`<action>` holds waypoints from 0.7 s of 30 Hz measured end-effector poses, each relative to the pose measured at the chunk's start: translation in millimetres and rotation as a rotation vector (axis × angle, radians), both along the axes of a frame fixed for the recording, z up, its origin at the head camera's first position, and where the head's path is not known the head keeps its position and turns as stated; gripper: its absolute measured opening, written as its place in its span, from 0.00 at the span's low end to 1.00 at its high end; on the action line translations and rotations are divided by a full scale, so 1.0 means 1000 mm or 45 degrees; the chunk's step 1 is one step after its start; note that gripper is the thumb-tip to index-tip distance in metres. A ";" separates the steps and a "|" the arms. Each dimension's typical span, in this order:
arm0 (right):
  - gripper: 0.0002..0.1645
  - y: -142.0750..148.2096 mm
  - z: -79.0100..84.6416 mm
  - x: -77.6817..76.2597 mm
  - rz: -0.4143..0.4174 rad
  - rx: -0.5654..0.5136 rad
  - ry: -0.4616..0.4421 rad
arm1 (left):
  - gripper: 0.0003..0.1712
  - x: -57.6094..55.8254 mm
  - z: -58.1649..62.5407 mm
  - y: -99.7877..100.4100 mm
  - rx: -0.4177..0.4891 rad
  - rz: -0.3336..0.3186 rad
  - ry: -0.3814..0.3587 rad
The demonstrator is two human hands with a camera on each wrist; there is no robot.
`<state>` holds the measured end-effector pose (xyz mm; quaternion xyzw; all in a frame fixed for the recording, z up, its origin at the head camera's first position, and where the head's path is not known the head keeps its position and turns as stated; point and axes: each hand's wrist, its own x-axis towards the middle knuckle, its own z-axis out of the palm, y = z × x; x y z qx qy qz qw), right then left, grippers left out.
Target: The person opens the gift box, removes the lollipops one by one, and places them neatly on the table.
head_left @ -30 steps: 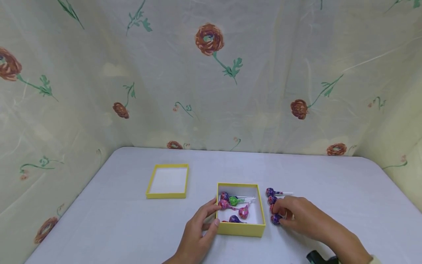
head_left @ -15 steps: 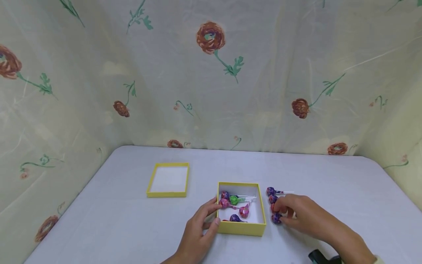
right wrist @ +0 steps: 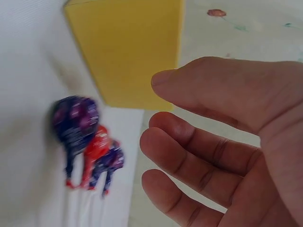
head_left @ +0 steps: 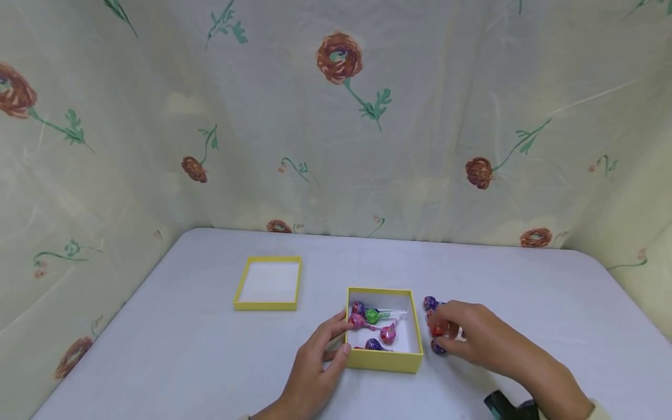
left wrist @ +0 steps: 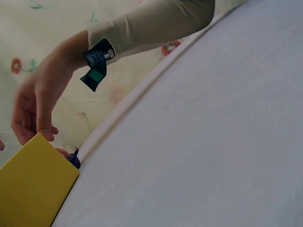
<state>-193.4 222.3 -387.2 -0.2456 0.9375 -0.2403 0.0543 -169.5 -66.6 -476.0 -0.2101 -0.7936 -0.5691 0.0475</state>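
Observation:
My left hand (head_left: 315,364) holds the left side of a yellow box (head_left: 385,361), index fingertip over the rim and thumb at the near corner. Inside lie several wrapped lollipops, among them a green one (head_left: 371,316) and a pink one (head_left: 388,334). To the box's right is a column of lollipops: a purple one (head_left: 430,303) at the far end, a red one (head_left: 437,330), and a purple one (head_left: 438,347) nearest. Over them hovers my right hand (head_left: 480,335), partly covering them; the right wrist view shows its thumb and fingers apart, holding nothing.
A shallow yellow-rimmed lid (head_left: 269,284) with a white inside lies farther back on the left of the white table (head_left: 184,326). A flower-printed curtain (head_left: 409,146) surrounds the table. A black strapped device (head_left: 506,405) is at the right wrist.
My right hand has shifted slightly away from me along the lollipops, and its thumb and fingers have parted, showing more of the red one. My left hand stays at the box.

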 end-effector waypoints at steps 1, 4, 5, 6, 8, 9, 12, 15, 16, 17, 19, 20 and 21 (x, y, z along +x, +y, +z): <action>0.10 -0.002 0.002 0.000 -0.005 -0.001 0.004 | 0.17 0.000 0.000 0.000 0.000 0.001 -0.001; 0.11 -0.008 0.009 -0.001 0.005 -0.001 0.033 | 0.17 0.000 -0.001 0.000 0.006 0.001 0.003; 0.11 -0.010 0.011 -0.002 0.012 -0.001 0.048 | 0.17 -0.001 -0.001 0.000 0.010 0.000 0.007; 0.11 -0.012 0.013 -0.002 0.023 -0.001 0.068 | 0.17 -0.001 -0.001 0.000 0.014 -0.001 0.007; 0.11 -0.016 0.016 -0.003 0.045 -0.005 0.089 | 0.17 -0.001 -0.001 0.000 0.021 -0.004 0.011; 0.11 -0.018 0.017 -0.003 0.053 -0.011 0.091 | 0.17 -0.001 -0.001 0.000 0.024 -0.005 0.010; 0.11 -0.026 0.020 -0.004 0.076 -0.031 0.082 | 0.17 -0.001 0.000 0.000 0.029 -0.007 0.012; 0.12 -0.035 0.021 -0.006 0.084 -0.051 0.047 | 0.17 -0.001 0.000 0.001 0.023 -0.007 0.016; 0.12 -0.038 0.021 -0.007 0.088 -0.058 0.037 | 0.17 -0.001 0.000 0.001 0.022 -0.008 0.015; 0.12 -0.041 0.020 -0.008 0.092 -0.065 0.024 | 0.17 -0.001 0.000 0.001 0.020 -0.008 0.009; 0.12 -0.046 0.020 -0.011 0.103 -0.073 0.009 | 0.16 -0.001 0.000 0.000 0.016 -0.008 0.003; 0.12 -0.049 0.019 -0.012 0.112 -0.078 0.006 | 0.16 -0.001 0.001 0.000 0.015 -0.008 -0.003; 0.12 -0.052 0.018 -0.014 0.124 -0.084 0.001 | 0.16 -0.001 0.001 0.000 0.014 -0.008 -0.003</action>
